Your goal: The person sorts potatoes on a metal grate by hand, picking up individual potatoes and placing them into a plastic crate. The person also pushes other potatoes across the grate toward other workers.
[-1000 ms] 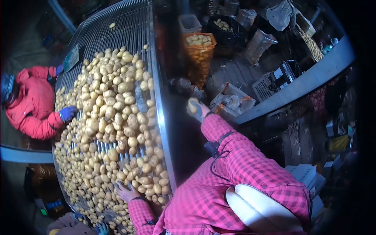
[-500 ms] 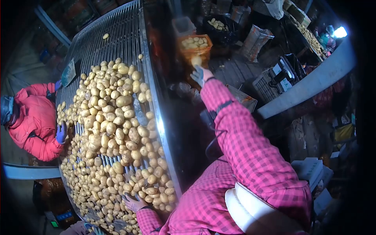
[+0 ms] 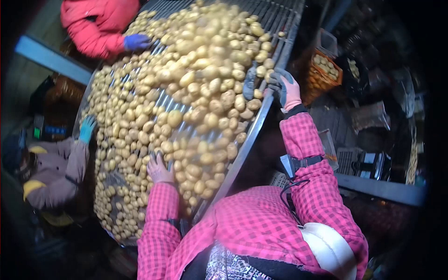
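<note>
Many yellow-brown potatoes (image 3: 175,118) cover a slatted metal conveyor (image 3: 289,28); those near the top are blurred. My left hand (image 3: 160,169), in a pinkish glove, rests on the potatoes with its fingers apart. At the conveyor's right metal edge is my right hand (image 3: 285,88), in a pink and grey glove, its fingers spread and nothing held in them. A dark, elongated object (image 3: 250,81) lies among the potatoes, left of my right hand.
Across the conveyor, a co-worker in a red jacket (image 3: 95,28) reaches in with a purple glove. Another in a brown jacket (image 3: 60,163) has a teal glove at the left edge. Beyond the right edge stand an orange crate of potatoes (image 3: 325,66) and a black bag (image 3: 353,68).
The view has turned toward the conveyor. My right hand has come back from the orange crate to the conveyor's edge, and the potato near its fingers is gone. The brown-jacketed co-worker shows more fully.
</note>
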`<state>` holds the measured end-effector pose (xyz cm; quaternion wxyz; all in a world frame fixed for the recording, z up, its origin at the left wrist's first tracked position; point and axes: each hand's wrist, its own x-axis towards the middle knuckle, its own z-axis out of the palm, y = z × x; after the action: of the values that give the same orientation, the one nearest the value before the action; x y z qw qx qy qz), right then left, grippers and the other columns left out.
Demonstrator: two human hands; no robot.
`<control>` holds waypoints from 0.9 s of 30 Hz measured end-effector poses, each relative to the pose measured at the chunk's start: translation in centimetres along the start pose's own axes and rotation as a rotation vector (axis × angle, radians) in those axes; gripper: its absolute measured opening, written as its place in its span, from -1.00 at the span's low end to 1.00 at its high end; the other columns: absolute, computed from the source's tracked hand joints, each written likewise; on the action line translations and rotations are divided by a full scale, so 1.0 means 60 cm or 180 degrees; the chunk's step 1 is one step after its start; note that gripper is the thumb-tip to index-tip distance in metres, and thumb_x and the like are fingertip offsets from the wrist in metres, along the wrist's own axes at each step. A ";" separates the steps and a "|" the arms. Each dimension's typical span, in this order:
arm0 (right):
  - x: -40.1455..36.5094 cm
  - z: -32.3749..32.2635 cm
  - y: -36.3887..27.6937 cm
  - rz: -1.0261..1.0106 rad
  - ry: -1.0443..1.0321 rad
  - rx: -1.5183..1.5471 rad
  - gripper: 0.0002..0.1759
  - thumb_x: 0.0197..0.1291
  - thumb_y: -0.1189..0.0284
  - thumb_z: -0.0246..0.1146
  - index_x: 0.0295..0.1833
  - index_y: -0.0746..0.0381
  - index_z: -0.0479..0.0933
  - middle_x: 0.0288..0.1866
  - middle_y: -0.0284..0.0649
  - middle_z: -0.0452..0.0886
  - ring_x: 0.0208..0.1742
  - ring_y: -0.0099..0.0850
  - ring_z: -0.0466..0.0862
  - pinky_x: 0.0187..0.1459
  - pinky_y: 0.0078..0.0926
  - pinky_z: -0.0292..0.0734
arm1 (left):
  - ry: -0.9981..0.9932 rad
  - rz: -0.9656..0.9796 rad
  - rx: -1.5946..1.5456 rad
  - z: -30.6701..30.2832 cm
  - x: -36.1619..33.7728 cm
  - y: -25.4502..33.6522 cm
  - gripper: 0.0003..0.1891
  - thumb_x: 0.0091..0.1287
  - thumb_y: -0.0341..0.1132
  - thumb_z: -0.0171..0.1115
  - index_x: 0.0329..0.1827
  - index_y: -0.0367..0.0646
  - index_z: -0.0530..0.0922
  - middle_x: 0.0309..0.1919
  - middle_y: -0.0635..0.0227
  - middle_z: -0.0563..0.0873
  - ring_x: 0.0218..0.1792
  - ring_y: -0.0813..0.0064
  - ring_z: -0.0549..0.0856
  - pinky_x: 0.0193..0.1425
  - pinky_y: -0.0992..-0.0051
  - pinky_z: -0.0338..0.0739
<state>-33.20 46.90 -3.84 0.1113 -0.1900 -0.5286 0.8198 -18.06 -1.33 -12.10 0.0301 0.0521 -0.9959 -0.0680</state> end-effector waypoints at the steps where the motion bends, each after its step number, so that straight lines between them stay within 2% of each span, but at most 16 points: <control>1: -0.002 0.042 0.006 -0.0215 -0.0443 -0.0235 -0.66 0.34 0.48 0.22 0.18 0.35 0.50 -0.07 -0.11 0.68 -0.17 -0.36 0.71 -0.16 -0.45 0.66 | -0.0123 -0.0072 0.0000 -0.010 0.000 0.006 -0.28 0.13 0.00 0.35 0.36 -0.05 0.38 0.40 0.04 0.30 0.35 0.01 0.33 0.45 0.02 0.13; 4: -0.060 0.210 0.010 -0.0418 -0.1211 -0.1405 -0.69 0.27 0.50 0.27 0.10 0.35 0.57 -0.06 -0.26 0.70 -0.06 -0.52 0.68 0.00 -0.58 0.57 | -0.0210 -0.0161 -0.0112 -0.019 0.001 0.010 -0.26 0.11 -0.01 0.38 0.36 -0.04 0.38 0.39 0.03 0.32 0.38 0.05 0.32 0.46 0.02 0.12; 6: -0.070 0.294 0.075 -0.1027 -0.2125 -0.2126 -0.71 0.23 0.46 0.26 0.06 0.28 0.61 -0.07 -0.26 0.71 -0.05 -0.52 0.67 0.04 -0.54 0.55 | -0.0293 -0.0199 -0.0109 -0.028 0.003 0.012 -0.26 0.13 -0.01 0.38 0.38 -0.04 0.37 0.38 0.03 0.32 0.39 0.07 0.31 0.49 0.04 0.09; 7: -0.069 0.330 0.111 -0.0933 -0.2666 -0.2571 -0.62 0.19 0.32 0.25 0.11 0.22 0.59 0.06 -0.05 0.65 0.07 -0.21 0.65 0.15 -0.38 0.52 | -0.0306 -0.0192 -0.0149 -0.030 0.003 0.012 -0.27 0.13 -0.01 0.38 0.38 -0.04 0.37 0.39 0.03 0.32 0.40 0.07 0.30 0.50 0.04 0.08; 9: -0.083 0.388 0.198 -0.1462 -0.3052 -0.3516 -0.58 0.17 0.37 0.21 0.17 0.19 0.54 0.09 0.01 0.62 0.11 -0.08 0.62 0.18 -0.26 0.51 | -0.0221 -0.0189 -0.0123 -0.027 -0.001 0.011 -0.24 0.09 -0.07 0.43 0.39 -0.02 0.35 0.38 0.05 0.32 0.36 0.04 0.33 0.47 0.06 0.12; 10: -0.092 0.411 0.238 -0.1587 -0.3062 -0.4099 -0.54 0.14 0.40 0.21 0.19 0.19 0.49 0.08 0.03 0.60 0.10 -0.05 0.62 0.17 -0.21 0.52 | -0.0168 -0.0169 -0.0112 -0.027 0.002 0.010 -0.22 0.07 -0.10 0.45 0.39 -0.01 0.34 0.38 0.06 0.32 0.34 0.02 0.34 0.46 0.07 0.15; 11: -0.116 0.418 0.264 -0.1707 -0.3134 -0.4522 -0.61 0.22 0.41 0.12 0.17 0.19 0.47 0.05 -0.01 0.57 0.08 -0.08 0.62 0.12 -0.16 0.52 | -0.0267 -0.0224 -0.0150 -0.030 0.005 0.012 -0.25 0.11 -0.07 0.42 0.39 -0.02 0.35 0.39 0.06 0.32 0.37 0.05 0.32 0.48 0.07 0.12; 12: -0.148 0.407 0.291 -0.2273 -0.2727 -0.4858 -0.67 0.33 0.40 -0.01 0.14 0.17 0.50 0.02 -0.08 0.58 0.10 -0.16 0.61 0.09 -0.16 0.53 | -0.0358 -0.0267 -0.0198 -0.036 0.006 0.014 -0.27 0.14 -0.05 0.38 0.39 -0.03 0.36 0.40 0.07 0.31 0.40 0.08 0.30 0.50 0.07 0.09; 13: -0.150 0.417 0.315 -0.2241 -0.2687 -0.5489 -0.66 0.40 0.38 -0.12 0.11 0.14 0.51 0.02 -0.13 0.58 0.12 -0.19 0.60 0.07 -0.18 0.54 | -0.0455 -0.0304 -0.0244 -0.043 0.008 0.016 -0.30 0.17 -0.02 0.34 0.38 -0.04 0.37 0.41 0.07 0.31 0.43 0.10 0.27 0.52 0.07 0.06; 17: -0.131 0.432 0.269 -0.2042 -0.3524 -0.5378 -0.62 0.09 0.29 0.29 0.04 0.17 0.53 0.04 -0.13 0.56 0.11 -0.21 0.61 0.03 -0.19 0.54 | -0.0435 -0.0336 -0.0337 -0.042 0.009 0.013 -0.32 0.18 -0.04 0.33 0.37 -0.05 0.39 0.40 0.13 0.33 0.42 0.13 0.28 0.51 0.06 0.07; 18: -0.129 0.452 0.226 -0.2280 -0.3129 -0.5402 -0.53 -0.11 0.26 0.40 -0.03 0.17 0.56 0.00 -0.14 0.56 0.08 -0.23 0.60 -0.01 -0.21 0.54 | -0.0382 -0.0308 -0.0357 -0.045 0.017 0.013 -0.32 0.18 -0.04 0.34 0.36 -0.05 0.39 0.39 0.12 0.33 0.41 0.13 0.29 0.50 0.05 0.07; 20: -0.080 0.484 0.171 -0.3086 -0.2182 -0.4593 -0.54 -0.13 0.16 0.40 -0.10 0.16 0.58 -0.06 -0.14 0.54 0.02 -0.17 0.53 0.10 -0.16 0.42 | -0.0342 -0.0286 -0.0392 -0.052 0.011 0.016 -0.32 0.16 -0.05 0.35 0.35 -0.07 0.39 0.38 0.11 0.34 0.40 0.12 0.30 0.49 0.03 0.08; 22: -0.023 0.518 0.128 -0.3074 -0.1845 -0.4207 -0.44 -0.09 0.00 0.34 -0.02 0.11 0.59 0.04 -0.15 0.53 0.12 -0.12 0.48 0.18 -0.09 0.36 | -0.0343 -0.0311 -0.0445 -0.046 0.011 0.013 -0.31 0.15 -0.05 0.37 0.34 -0.07 0.40 0.38 0.10 0.35 0.39 0.11 0.30 0.48 0.03 0.09; 23: 0.008 0.540 0.102 -0.2336 -0.2330 -0.4667 -0.39 -0.09 -0.06 0.33 0.04 0.08 0.59 0.23 -0.14 0.46 0.29 -0.10 0.40 0.26 -0.06 0.33 | -0.0338 -0.0310 -0.0457 -0.044 0.011 0.011 -0.31 0.15 -0.05 0.37 0.34 -0.08 0.40 0.37 0.09 0.35 0.39 0.10 0.30 0.47 0.02 0.10; 25: 0.036 0.556 0.118 -0.1677 -0.2886 -0.5093 -0.35 -0.09 -0.07 0.34 0.14 -0.01 0.59 0.40 -0.15 0.34 0.44 -0.10 0.27 0.34 -0.04 0.31 | -0.0136 -0.0261 -0.0468 -0.032 0.012 0.009 -0.25 0.04 -0.14 0.49 0.33 -0.06 0.38 0.35 0.07 0.34 0.34 0.07 0.33 0.47 0.06 0.12; 27: 0.023 0.551 0.166 -0.2606 -0.2850 -0.6273 -0.33 -0.20 -0.05 0.37 0.13 -0.11 0.63 0.31 -0.07 0.38 0.39 -0.08 0.32 0.31 -0.04 0.34 | -0.0090 -0.0237 -0.0468 -0.031 0.013 0.008 -0.26 0.04 -0.13 0.49 0.32 -0.06 0.39 0.35 0.08 0.35 0.34 0.07 0.33 0.47 0.06 0.12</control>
<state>-48.46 16.02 -0.95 -0.0251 0.2985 -0.9527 -0.0513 -18.74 -1.19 -10.12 0.0173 0.0857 -0.9859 -0.1427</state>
